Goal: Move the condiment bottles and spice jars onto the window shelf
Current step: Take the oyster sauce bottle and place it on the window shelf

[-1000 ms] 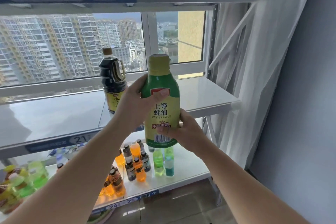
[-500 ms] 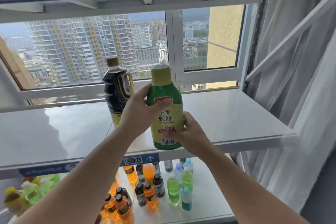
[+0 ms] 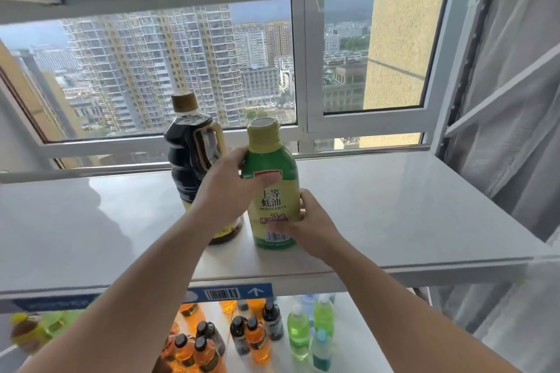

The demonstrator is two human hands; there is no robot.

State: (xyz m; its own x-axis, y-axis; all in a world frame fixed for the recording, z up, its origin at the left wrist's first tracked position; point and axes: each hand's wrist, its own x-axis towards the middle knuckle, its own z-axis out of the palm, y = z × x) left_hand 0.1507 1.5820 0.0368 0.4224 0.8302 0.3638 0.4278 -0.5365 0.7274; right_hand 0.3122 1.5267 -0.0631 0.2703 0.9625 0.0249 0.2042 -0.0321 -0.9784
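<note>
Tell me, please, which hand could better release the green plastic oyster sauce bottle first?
Probably the right hand: it holds the green bottle low, bare white shelf beside it; the left hand overlaps the dark handled sauce bottle.

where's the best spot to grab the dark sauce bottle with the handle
Probably the loop handle on the upper right of the dark sauce bottle, coming from above and in front. It stands upright on the shelf, and the oyster sauce bottle, held by the left hand and right hand, crowds its right side.
</note>
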